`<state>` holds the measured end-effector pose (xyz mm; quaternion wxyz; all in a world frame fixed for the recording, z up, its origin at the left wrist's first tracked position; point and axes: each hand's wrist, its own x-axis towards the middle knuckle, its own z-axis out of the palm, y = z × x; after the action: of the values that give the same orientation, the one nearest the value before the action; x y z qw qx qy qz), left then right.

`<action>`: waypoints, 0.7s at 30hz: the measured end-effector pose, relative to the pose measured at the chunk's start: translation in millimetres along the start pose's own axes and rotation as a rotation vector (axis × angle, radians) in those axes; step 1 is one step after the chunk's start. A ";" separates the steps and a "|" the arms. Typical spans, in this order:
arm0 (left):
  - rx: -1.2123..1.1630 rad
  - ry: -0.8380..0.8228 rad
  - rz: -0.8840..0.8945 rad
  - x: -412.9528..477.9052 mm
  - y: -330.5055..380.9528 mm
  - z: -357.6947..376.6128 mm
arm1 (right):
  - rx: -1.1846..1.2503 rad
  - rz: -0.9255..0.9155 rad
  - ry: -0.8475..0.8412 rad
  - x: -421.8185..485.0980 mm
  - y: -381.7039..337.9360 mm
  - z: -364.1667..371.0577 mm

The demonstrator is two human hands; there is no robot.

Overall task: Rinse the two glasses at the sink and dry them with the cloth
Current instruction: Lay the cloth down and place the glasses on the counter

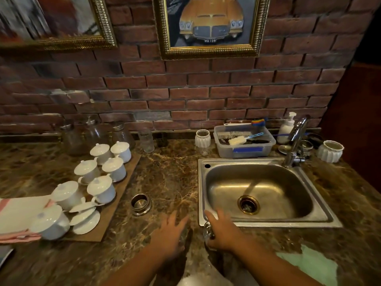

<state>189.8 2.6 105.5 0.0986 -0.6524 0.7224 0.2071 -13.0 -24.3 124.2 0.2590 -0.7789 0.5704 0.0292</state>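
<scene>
Two clear glasses stand on the marble counter just left of the steel sink's (321, 219) front corner. My right hand (223, 231) lies over the right glass (207, 232), fingers stretched toward the basin; only the glass's left side shows. My left hand (170, 234) reaches with straight, spread fingers over the left glass (184, 237), which is blurred and mostly hidden. Both hands are motion-blurred. A pale green cloth (309, 263) lies on the counter in front of the sink, at my right forearm. The chrome tap (296, 137) stands at the sink's back right corner.
A board with several lidded white cups (103, 188) and a pink-striped towel (18, 213) fill the left. A metal ring (140, 203) sits mid-counter. Behind the sink are a tub of brushes (245, 141), a soap pump (287, 129) and white pots (329, 150). Jars and a tumbler (146, 140) line the brick wall.
</scene>
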 end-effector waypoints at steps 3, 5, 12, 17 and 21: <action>0.020 0.001 0.054 3.0 -1.9 1.1 | -0.009 0.047 -0.026 5.1 -4.6 9.1; 0.036 0.009 0.077 5.5 -3.7 2.7 | -0.041 0.062 -0.039 7.3 -7.2 13.1; 0.050 0.006 0.119 13.4 -8.7 -1.6 | -0.166 0.136 -0.029 16.5 -12.5 17.7; 0.004 0.001 0.098 9.9 -11.6 1.4 | -0.163 0.105 -0.048 13.3 -11.5 19.0; -0.043 -0.013 0.068 9.6 -14.2 -8.1 | -0.133 0.079 -0.059 9.1 -10.7 6.6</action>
<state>203.6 -10.3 106.4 0.0821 -0.6279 0.7390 0.2300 1.5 -27.0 119.3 0.2222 -0.7700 0.5896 0.1002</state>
